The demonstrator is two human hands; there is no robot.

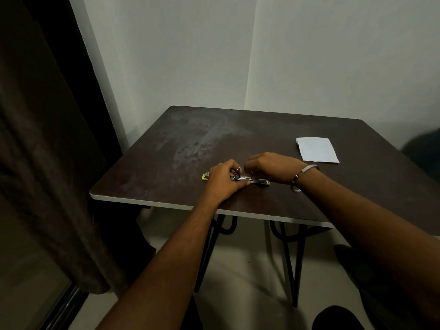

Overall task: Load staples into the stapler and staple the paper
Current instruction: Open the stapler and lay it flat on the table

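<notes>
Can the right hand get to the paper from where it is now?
Probably yes. The right hand is at the stapler, and the paper lies flat on the table further to its right, with bare tabletop between them. Whether its fingers hold staples is too small to tell.

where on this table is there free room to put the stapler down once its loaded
Bare patches: the far left of the table, and between the hands and the paper. Crowded: the near edge, where the left hand, right hand and stapler meet.
</notes>
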